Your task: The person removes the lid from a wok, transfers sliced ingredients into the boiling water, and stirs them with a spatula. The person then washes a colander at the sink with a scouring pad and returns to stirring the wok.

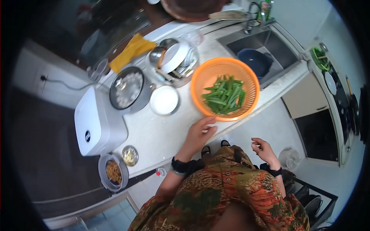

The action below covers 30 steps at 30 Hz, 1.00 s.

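Observation:
Cut green vegetables (225, 94) lie in a round orange plastic basket (198, 73) on the white counter, beside the sink. My left hand (201, 133) is at the basket's near rim, fingers loosely curved and apart, with nothing in it; whether the fingertips touch the rim I cannot tell. Out over the floor, to the right of the counter edge, hangs my right hand (263, 148), its fingers slightly bent and apart, holding nothing. A white bowl or cup (164, 100) stands left of the basket.
A dark pot (129, 90), a white appliance (98, 121), a small dish (130, 155) and a grey container of brown food (113, 172) stand at the left. Dishes (175, 57) are piled behind. The sink (285, 50) holds a dark blue basin (254, 61). A stove (343, 104) is far right.

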Tool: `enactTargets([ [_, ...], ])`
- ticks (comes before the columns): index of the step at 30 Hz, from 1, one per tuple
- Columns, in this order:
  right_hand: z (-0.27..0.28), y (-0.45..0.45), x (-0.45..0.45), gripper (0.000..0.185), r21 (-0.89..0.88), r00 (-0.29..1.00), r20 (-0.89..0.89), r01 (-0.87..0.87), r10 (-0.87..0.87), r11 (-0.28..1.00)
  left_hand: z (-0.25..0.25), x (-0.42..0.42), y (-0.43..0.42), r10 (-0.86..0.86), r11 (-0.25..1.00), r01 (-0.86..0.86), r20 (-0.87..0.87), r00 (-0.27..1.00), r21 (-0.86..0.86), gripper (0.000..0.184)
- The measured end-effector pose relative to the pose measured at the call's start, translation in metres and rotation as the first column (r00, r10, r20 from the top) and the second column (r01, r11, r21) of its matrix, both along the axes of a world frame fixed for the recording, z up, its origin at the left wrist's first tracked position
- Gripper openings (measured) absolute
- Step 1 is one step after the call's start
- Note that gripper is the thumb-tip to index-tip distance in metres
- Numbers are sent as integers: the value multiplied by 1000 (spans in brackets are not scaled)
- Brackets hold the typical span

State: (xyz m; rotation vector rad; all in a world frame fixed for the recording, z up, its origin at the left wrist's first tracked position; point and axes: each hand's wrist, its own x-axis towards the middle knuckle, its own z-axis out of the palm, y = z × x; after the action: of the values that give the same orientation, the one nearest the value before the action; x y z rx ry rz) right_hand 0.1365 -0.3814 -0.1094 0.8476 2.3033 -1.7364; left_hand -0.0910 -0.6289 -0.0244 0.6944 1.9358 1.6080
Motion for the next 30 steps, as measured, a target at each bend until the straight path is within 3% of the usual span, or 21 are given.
enactTargets([
  [3,3,-8,12,40,54,994,105,-6,1,999,7,3,-6,-79,997,79,154,985,4,40],
  [9,24,-43,17,42,176,992,96,68,-86,982,-33,0,-37,-128,992,125,165,978,26,40],
  [13,22,-67,32,43,161,983,165,50,-76,986,-43,-5,-45,-148,989,141,211,966,45,39],
  [15,21,-79,44,43,156,977,173,96,-122,983,-36,-9,-44,-215,974,227,252,944,-17,38],
  [20,23,-103,73,43,71,945,198,251,-260,965,-31,-11,-28,-335,936,351,243,911,-25,39],
  [22,22,-110,81,43,111,959,158,218,-234,970,-36,-7,-20,-366,924,382,233,901,-26,39],
  [24,27,-118,83,42,47,905,259,336,-336,941,-48,-1,-14,-361,932,353,142,922,80,39],
  [30,19,-117,79,45,71,936,210,274,-283,959,-34,1,-20,-407,910,414,179,896,1,40],
])
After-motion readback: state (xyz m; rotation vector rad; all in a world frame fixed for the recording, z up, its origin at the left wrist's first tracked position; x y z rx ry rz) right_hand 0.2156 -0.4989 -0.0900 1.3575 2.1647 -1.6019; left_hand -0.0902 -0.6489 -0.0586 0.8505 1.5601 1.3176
